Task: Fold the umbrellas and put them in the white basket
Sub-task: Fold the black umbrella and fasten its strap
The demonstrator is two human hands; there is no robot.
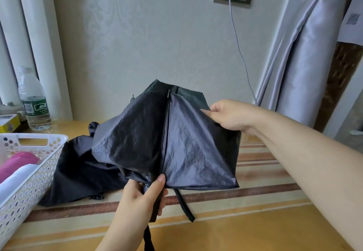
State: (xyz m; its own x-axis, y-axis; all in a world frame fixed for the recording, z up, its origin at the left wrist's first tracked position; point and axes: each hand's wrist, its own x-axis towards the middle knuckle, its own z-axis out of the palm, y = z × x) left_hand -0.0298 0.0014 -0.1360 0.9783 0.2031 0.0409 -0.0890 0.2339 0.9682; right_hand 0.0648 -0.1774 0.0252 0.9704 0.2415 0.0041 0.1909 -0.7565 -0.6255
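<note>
hands (146, 197) gripping black umbrella (165, 144), canopy pinched

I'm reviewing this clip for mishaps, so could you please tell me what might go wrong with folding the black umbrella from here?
1. The left hand holds the black umbrella only at its base, while the right hand pinches one panel edge; that fabric could slip free and unfold.
2. The loose strap may get caught in the folds.
3. Spread fabric lies beside the white basket and could snag it.

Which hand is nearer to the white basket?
Left. The left hand grips the black umbrella near the white basket; the right hand pinches canopy farther right.
</note>
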